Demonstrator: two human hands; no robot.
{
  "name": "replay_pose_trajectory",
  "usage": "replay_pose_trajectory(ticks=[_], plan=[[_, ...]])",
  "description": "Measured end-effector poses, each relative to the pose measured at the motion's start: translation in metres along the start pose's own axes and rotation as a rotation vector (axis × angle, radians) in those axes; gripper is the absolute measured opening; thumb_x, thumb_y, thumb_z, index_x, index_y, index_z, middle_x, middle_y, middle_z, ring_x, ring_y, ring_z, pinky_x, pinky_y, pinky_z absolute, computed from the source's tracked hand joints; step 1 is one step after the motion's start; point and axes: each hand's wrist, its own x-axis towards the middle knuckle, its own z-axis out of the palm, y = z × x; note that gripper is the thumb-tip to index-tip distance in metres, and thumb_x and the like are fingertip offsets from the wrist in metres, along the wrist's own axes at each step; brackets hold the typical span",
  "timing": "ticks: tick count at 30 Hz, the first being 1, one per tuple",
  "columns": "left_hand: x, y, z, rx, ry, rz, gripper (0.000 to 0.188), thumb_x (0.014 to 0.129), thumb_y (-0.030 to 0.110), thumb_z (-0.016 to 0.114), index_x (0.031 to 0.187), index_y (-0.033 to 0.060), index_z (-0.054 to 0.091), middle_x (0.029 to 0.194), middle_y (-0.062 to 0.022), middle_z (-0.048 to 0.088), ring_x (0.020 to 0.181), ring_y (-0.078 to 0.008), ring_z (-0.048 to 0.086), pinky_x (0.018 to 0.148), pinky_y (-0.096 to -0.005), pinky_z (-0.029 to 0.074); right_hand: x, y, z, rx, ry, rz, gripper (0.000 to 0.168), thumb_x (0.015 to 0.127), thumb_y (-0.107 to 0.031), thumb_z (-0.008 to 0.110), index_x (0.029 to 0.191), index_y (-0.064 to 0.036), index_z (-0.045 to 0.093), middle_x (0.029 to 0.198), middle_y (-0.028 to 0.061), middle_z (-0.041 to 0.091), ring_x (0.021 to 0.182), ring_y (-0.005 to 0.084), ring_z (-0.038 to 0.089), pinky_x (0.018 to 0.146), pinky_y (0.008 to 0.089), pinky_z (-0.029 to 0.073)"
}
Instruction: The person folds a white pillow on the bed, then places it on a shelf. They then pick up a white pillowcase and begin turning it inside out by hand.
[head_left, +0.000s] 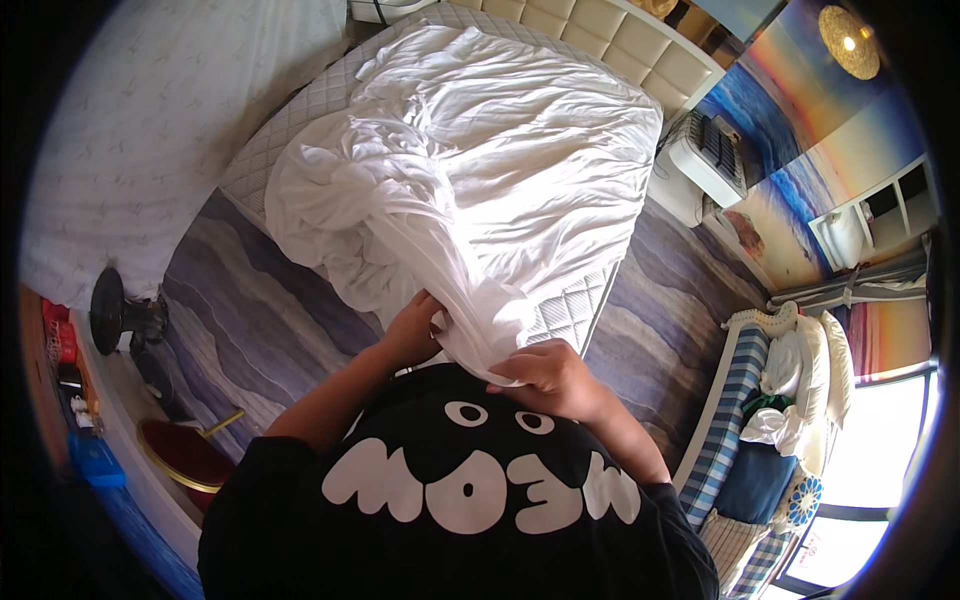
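Note:
White bedding fabric (547, 165), probably a sheet or duvet cover, lies crumpled over a quilted mattress (574, 307). A thick bunch of it is heaped on the bed's left side, and one end stretches toward my body. My left hand (415, 330) grips the left edge of that end, close to my shirt. At its right corner my right hand (547, 375) pinches the cloth between thumb and fingers. The mattress's quilted surface shows beside my right hand and along the left side of the bed.
A padded headboard (630, 37) stands at the bed's far end. On the right are a white cabinet (705, 161) and a checked sofa (720, 442) with cushions. A white patterned cloth (150, 135) spreads at left. Near it are a black fan-like object (109, 311) and a dark red round seat (184, 454).

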Motion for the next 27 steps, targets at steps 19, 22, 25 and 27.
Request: replay_pose_trajectory(ticks=[19,22,25,27], plan=[[0.016,-0.018,0.001,-0.143,-0.25,0.246,0.048,0.076,0.006,0.071,0.122,0.005,0.06,0.126,-0.0143,0.054,0.119,-0.0315,0.05,0.102,-0.0404,0.039,-0.021,-0.012,-0.011,-0.095,0.163,0.124,0.014,0.079,-0.007,0.078,0.091,-0.003,0.071,0.069,0.0103,0.065,0.061,0.0272,0.064,0.055,0.0331,0.048],[0.011,-0.024,0.003,-0.541,-0.363,0.059,0.046,0.077,0.005,0.07,0.122,0.0041,0.06,0.13,-0.017,0.053,0.123,-0.0344,0.049,0.104,-0.0395,0.039,-0.021,-0.012,-0.012,-0.109,0.159,0.143,0.015,0.079,-0.007,0.078,0.091,-0.003,0.071,0.07,0.0104,0.065,0.062,0.0278,0.064,0.056,0.0336,0.049],[0.008,-0.014,0.011,-0.262,-0.178,0.1,0.04,0.08,0.006,0.068,0.119,0.003,0.061,0.127,-0.0177,0.057,0.12,-0.0346,0.053,0.101,-0.0391,0.042,-0.02,-0.011,-0.011,-0.071,0.141,0.122,0.015,0.079,-0.006,0.077,0.092,-0.002,0.071,0.071,0.0108,0.066,0.063,0.0281,0.064,0.057,0.0339,0.049],[0.01,-0.008,0.017,-0.008,-0.06,0.136,0.037,0.081,0.007,0.067,0.117,0.0021,0.062,0.122,-0.0183,0.059,0.115,-0.0353,0.056,0.098,-0.0399,0.045,-0.02,-0.009,-0.01,-0.029,0.102,0.081,0.015,0.079,-0.004,0.077,0.093,-0.002,0.071,0.072,0.011,0.066,0.063,0.0284,0.065,0.057,0.0342,0.049]])
